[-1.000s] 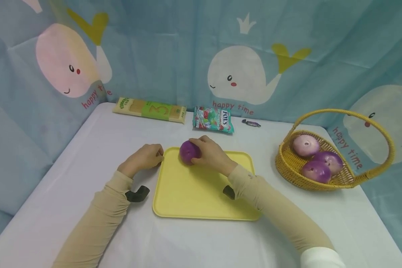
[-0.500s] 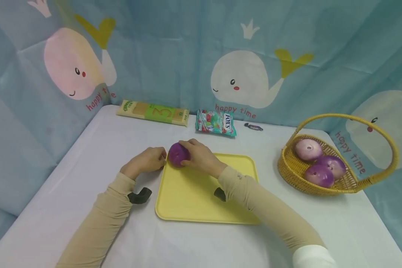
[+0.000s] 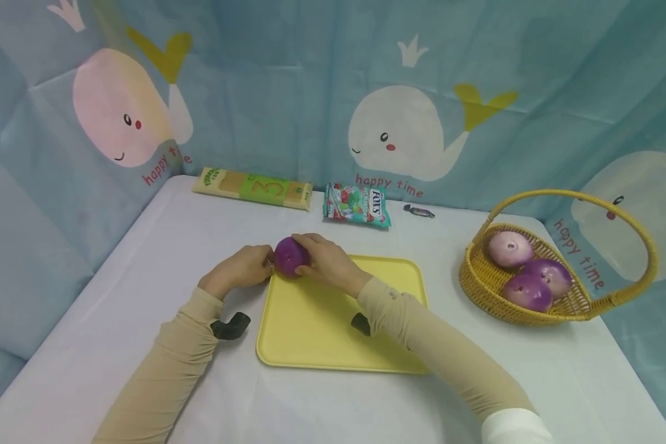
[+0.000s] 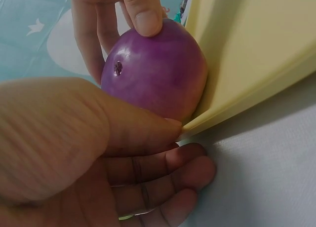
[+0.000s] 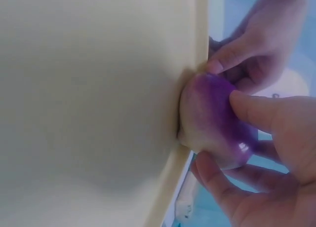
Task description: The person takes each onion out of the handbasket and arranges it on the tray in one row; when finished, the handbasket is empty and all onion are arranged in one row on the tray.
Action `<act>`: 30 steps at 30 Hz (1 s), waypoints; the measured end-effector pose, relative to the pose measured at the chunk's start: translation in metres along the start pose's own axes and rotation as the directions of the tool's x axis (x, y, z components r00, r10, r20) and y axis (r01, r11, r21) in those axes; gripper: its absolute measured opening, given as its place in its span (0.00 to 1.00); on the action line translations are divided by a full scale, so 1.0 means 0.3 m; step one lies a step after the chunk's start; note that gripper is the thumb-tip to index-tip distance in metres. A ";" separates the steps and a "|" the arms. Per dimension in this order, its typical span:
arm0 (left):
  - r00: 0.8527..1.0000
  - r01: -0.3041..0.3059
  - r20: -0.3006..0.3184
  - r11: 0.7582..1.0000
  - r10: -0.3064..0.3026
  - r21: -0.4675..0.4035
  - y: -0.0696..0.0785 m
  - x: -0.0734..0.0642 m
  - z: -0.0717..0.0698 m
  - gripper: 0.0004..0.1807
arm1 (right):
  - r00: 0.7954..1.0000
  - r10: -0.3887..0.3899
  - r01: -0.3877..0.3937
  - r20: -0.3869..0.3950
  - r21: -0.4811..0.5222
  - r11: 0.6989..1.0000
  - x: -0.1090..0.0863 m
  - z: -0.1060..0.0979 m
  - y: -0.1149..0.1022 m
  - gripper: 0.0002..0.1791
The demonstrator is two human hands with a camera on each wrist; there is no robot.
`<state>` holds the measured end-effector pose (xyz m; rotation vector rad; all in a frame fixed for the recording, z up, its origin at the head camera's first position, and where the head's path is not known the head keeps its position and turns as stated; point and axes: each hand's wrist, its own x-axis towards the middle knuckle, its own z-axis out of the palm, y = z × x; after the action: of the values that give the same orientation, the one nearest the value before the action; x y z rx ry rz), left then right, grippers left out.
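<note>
My right hand (image 3: 330, 261) grips a round purple turnip (image 3: 288, 256) at the far left corner of the yellow tray (image 3: 322, 330). In the right wrist view the turnip (image 5: 210, 121) shows a pale side with a small tip toward the tray, thumb and fingers curled round it. My left hand (image 3: 244, 269) pinches the tray's rim at that same corner. The left wrist view has the left thumb (image 4: 148, 128) on top of the rim, fingers bent underneath, right beside the turnip (image 4: 158, 71).
A wicker basket (image 3: 477, 290) at the right holds several purple-and-white turnips. Along the back lie a long noodle packet (image 3: 252, 188), a green FOX'S candy bag (image 3: 356, 205) and one wrapped candy (image 3: 419, 211). A whale-printed curtain (image 3: 288, 92) stands behind the white table (image 3: 116, 296).
My right hand has slid the turnip leftward over the tray to its corner, next to my left hand. The left hand stays at the tray's edge, and the view has shifted slightly.
</note>
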<state>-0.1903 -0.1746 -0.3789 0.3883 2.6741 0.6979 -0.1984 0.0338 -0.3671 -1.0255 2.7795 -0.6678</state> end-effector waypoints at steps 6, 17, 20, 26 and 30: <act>1.000 -0.016 -0.008 1.000 0.017 0.007 -0.002 -0.001 -0.003 0.15 | 1.000 0.003 -0.003 0.006 0.026 1.000 0.009 0.003 0.001 0.37; 1.000 -0.023 -0.010 1.000 0.023 -0.002 -0.002 0.001 -0.003 0.16 | 1.000 0.024 -0.024 0.008 0.037 0.999 0.001 0.001 0.020 0.40; 1.000 -0.026 -0.012 1.000 0.026 -0.004 -0.004 0.002 -0.002 0.16 | 0.999 0.050 -0.050 0.002 0.051 0.997 -0.031 -0.026 0.048 0.41; 1.000 -0.007 0.007 1.000 0.007 -0.019 -0.012 0.002 -0.001 0.18 | 0.996 0.080 -0.079 -0.048 0.012 0.997 -0.186 -0.138 0.144 0.35; 1.000 -0.003 0.021 1.000 0.003 -0.018 -0.010 0.006 -0.008 0.18 | 0.974 0.153 -0.166 -0.167 -0.063 0.984 -0.337 -0.244 0.230 0.29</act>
<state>-0.1933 -0.1776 -0.3789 0.3929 2.6466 0.7144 -0.1795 0.1719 -0.3367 -0.7802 3.0086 -0.6547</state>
